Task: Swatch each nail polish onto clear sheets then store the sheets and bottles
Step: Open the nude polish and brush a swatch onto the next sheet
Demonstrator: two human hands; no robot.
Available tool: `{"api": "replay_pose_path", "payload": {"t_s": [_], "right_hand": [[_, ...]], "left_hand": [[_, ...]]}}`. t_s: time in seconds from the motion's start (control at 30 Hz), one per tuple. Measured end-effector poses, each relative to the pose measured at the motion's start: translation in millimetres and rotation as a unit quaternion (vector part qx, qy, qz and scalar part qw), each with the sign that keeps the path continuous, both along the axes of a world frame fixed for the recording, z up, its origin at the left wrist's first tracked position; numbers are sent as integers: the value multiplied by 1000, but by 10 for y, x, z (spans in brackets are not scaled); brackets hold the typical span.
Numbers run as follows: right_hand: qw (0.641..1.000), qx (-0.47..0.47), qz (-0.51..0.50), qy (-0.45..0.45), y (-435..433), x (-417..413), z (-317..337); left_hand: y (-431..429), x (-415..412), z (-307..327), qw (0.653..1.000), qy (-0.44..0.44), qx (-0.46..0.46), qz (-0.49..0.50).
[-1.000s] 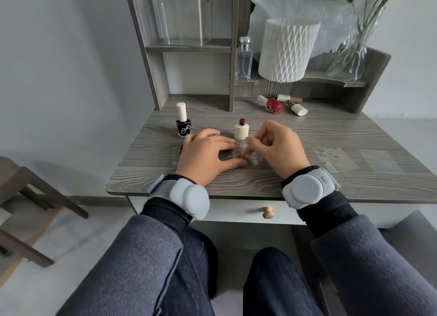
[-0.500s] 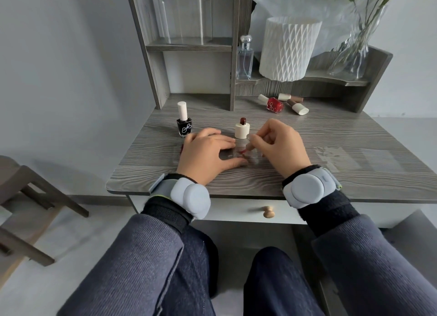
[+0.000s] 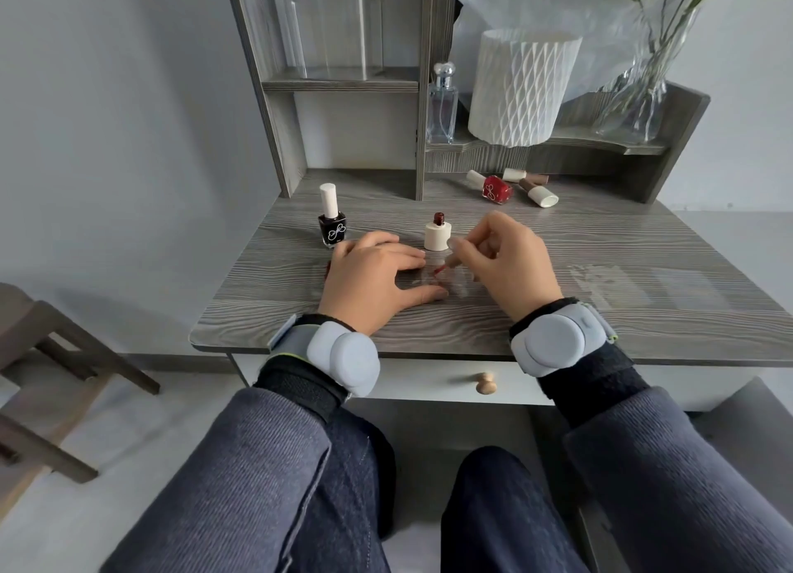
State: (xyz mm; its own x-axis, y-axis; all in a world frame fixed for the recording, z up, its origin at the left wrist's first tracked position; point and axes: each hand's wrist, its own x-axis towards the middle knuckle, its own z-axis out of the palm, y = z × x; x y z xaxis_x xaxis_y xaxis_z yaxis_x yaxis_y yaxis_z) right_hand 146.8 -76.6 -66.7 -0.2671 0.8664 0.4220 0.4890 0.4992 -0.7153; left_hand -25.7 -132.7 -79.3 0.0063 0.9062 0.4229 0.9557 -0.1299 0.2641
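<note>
I judge the task to be in its early part: one swatch is under the brush, and nothing is stored yet.

Just beyond my left hand [image 3: 377, 281], slightly to its left, a dark bottle [image 3: 331, 223] stands upright and closed. It is glossy glass with a tall matte white cap. The left hand lies flat with straight fingers and presses a clear sheet [image 3: 461, 285] onto the wood-grain top. The sheet is thin and shiny, and its edges are hard to see.

Between the two hands, on the far side, stands the open bottle [image 3: 437, 234], a cream cylinder with a dark red neck. My right hand [image 3: 508, 263] pinches the brush [image 3: 438, 269], and its red tip touches or nearly touches the sheet.

Beyond the right hand, a red bottle [image 3: 497, 189] and two brownish bottles [image 3: 536, 190] lie on their sides with caps on. I think these wait for their turn. To the right of that hand lie spare sheets [image 3: 643, 285], flat and glossy.
</note>
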Motion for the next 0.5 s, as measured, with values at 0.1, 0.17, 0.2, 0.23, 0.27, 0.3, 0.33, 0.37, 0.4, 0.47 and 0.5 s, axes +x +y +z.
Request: {"api": "replay_pose_path", "payload": {"t_s": [0.1,0.17,0.2,0.23,0.27,0.3,0.33,0.37,0.4,0.47,0.5], "right_hand": [[999,-4,-5,-37,15,9,-21],[999,6,-27,-30,3,15,-5],[999,15,-39,-19,-3,18,3],[999,21,-46,-1,-3,22,7],[998,22,-47,22,-2,24,10],[998,20,-44,41,-2,25,13],[998,16,-40,48,-3,22,14],[998,12,-35,46,-4,19,14],[999,8,-26,38,-14,13,19],[1000,2,-15,11,-17,3,15],[1000,-3,-12,-1,-11,1,8]], "left_hand": [[-1,3,-5,1000,0,3,1],[-2,2,-6,1000,0,2,1],[-3,1,-4,1000,-1,2,0],[-4,0,-5,1000,-1,2,0],[-5,0,-4,1000,-1,2,0],[-3,0,-5,1000,-1,2,0],[-2,0,-6,1000,0,1,1],[-1,1,-6,1000,1,1,1],[0,3,-6,1000,2,1,1],[-1,6,-2,1000,3,3,0],[-2,6,-1,1000,3,4,0]]}}
